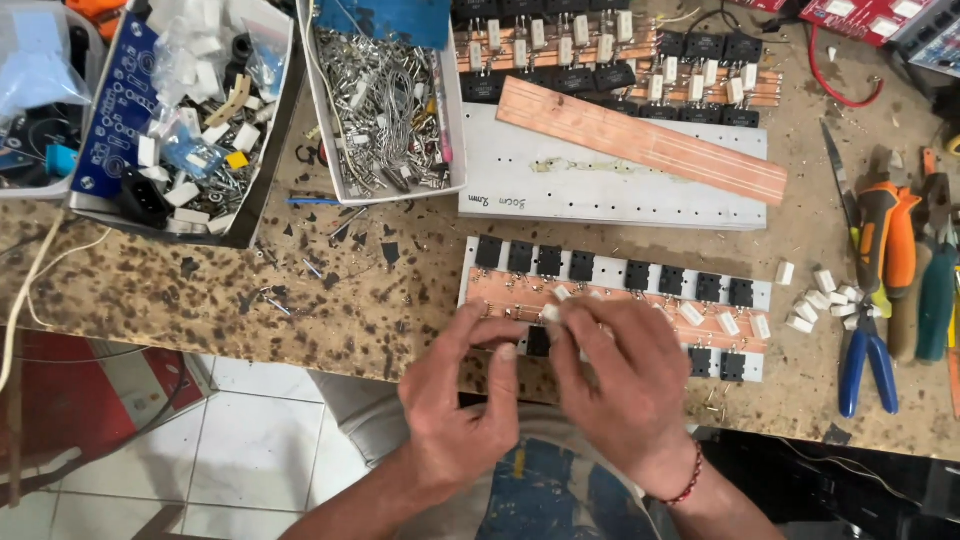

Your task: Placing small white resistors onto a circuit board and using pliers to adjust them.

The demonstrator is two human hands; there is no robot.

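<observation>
Two hands [470, 400], two parts trays [330, 150], two copper strips [640, 140].

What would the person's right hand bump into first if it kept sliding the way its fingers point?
The right hand points up and left over the copper strip. Going on, it would probably first meet the row of black square components along the strip's far edge, though height above them is unclear.

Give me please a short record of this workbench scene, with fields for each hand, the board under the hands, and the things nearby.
left hand: fingers pinch at a small white block, exact grip unclear
right hand: fingertips meet the same block from the other side
board under hands: copper strip board with rows of black square components and white blocks
right of board: loose white blocks, pliers with orange and blue handles
behind board: grey plate with a bare copper strip
far left: trays of mixed small parts
</observation>
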